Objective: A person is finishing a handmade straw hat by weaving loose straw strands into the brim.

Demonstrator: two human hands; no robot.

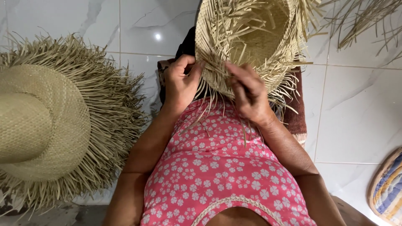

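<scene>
Left hand (181,83) and right hand (248,93) each pinch loose straw strands at the rim of an unfinished woven hat (247,39) held between them; a finished fringed hat (46,121) lies on the floor beyond the left hand.

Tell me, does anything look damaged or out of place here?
Nothing stands out. The loose strands on the unfinished hat in the left hand and right hand look like uncut weave, as on the straw hat beside.

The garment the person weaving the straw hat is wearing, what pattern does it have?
The garment is pink with small white flowers, seen best in the head view.
</scene>
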